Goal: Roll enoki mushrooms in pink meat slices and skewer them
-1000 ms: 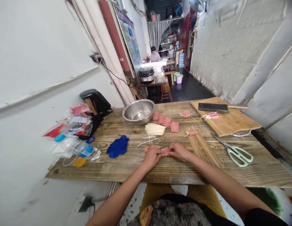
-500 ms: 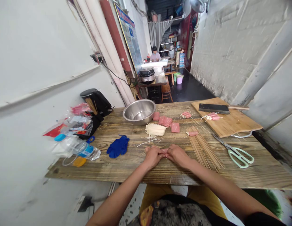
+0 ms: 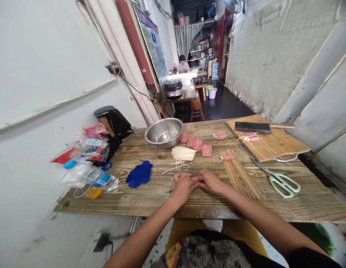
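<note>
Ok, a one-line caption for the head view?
Left hand and right hand pinch a pink meat slice on the wooden table, bamboo skewers alongside.

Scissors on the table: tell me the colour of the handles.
Pale mint green handles, clearest in the head view, right of the bamboo skewers.

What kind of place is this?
Probably a small food shop's prep area: meat slices and skewers lie on a wooden table, and a cleaver rests on a cutting board.
</note>
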{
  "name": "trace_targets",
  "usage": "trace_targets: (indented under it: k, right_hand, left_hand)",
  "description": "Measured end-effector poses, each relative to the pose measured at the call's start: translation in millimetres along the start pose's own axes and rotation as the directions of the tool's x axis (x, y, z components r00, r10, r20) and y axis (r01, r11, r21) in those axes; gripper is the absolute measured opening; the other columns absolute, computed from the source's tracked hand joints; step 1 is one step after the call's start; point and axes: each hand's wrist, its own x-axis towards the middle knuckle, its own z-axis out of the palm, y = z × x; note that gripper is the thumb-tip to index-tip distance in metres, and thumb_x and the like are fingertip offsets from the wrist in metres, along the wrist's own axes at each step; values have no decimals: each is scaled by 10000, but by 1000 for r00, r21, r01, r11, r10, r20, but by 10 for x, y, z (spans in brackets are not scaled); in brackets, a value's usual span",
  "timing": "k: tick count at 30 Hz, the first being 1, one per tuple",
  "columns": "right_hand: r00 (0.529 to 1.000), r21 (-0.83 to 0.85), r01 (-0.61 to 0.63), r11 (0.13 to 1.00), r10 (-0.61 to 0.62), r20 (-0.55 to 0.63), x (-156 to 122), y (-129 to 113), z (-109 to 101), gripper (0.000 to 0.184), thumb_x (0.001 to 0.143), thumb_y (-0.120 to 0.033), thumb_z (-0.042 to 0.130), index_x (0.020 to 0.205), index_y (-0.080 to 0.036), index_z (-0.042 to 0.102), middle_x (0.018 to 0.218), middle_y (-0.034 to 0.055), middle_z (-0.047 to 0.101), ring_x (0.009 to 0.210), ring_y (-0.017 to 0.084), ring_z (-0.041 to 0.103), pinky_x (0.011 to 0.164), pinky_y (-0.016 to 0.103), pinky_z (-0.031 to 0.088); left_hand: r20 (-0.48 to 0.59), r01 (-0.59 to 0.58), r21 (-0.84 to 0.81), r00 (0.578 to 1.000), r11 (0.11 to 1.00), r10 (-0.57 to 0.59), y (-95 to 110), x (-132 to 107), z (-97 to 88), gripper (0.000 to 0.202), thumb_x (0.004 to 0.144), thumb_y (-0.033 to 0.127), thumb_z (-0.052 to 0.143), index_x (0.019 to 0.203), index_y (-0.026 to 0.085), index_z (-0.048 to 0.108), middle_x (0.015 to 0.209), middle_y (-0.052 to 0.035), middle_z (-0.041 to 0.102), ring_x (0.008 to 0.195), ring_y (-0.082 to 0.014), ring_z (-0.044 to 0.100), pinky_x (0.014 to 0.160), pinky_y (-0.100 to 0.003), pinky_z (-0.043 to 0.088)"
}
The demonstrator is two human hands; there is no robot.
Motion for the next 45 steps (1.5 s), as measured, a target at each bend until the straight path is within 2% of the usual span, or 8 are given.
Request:
trace_targets:
  k: [4,7,11,17,22,29,39,45]
  right_hand:
    - [999,136,-34,990,32,16,10,36,-24,297,840,-428,621,778,-168,752,727,48,635,669,139,535,614,222,349]
    - [998,206,-59,977,50,49,30,67,-51,360,827,-489,613,799,-162,762,723,48,657,651,130,531,602,214,340]
    - [987,229,-128,965,100,128,103,107,-103,328,774,-453,664,778,-142,767,633,20,642,588,108,476,552,206,304]
    - [936,115,-275,955,239,257,249,-24,-267,145,689,-255,715,748,-130,760,553,-22,600,522,80,404,502,204,263]
    - [896,29,-342,939,316,312,316,-150,-386,115,670,-214,720,751,-138,750,604,-18,631,543,76,444,493,188,280]
    - [854,5,-357,934,324,408,396,-121,-404,157,648,-219,743,786,-145,757,663,1,677,575,99,507,501,184,327]
    - [924,37,-265,964,242,295,298,-75,-307,121,716,-191,692,810,-130,734,699,4,680,597,98,519,514,190,300]
    - [992,-67,-2,998,10,123,130,-59,-187,132,826,-206,615,770,-139,714,754,53,662,690,141,534,607,230,340]
  left_hand:
    - [72,12,-84,997,996,-6,-96,99,-24,352,917,447,501,770,247,750,789,-48,719,855,-208,554,781,-357,248]
    - [81,36,-161,996,986,-23,-128,129,-10,328,898,487,517,835,277,761,788,-30,725,804,-188,568,770,-330,263]
    - [-66,0,-88,998,996,-6,-102,46,45,247,900,453,536,955,324,740,743,-19,701,787,-187,553,753,-324,264]
    - [-248,-177,85,949,980,193,-109,-145,157,214,951,305,486,997,280,693,860,-18,718,847,-181,535,787,-356,264]
    - [-317,-248,154,904,956,285,-151,-164,242,190,953,289,483,973,238,664,962,-22,713,883,-183,529,834,-380,272]
    - [-341,-231,154,900,961,271,-140,-154,276,193,956,281,475,985,227,659,938,-36,692,885,-188,531,832,-384,295]
    - [-359,-225,105,900,969,248,-119,-174,300,248,971,277,433,1040,250,671,929,-47,693,860,-183,531,797,-358,323]
    - [-303,-161,73,937,984,176,-91,-137,245,208,944,286,498,976,264,702,899,-40,703,853,-185,540,795,-362,315]
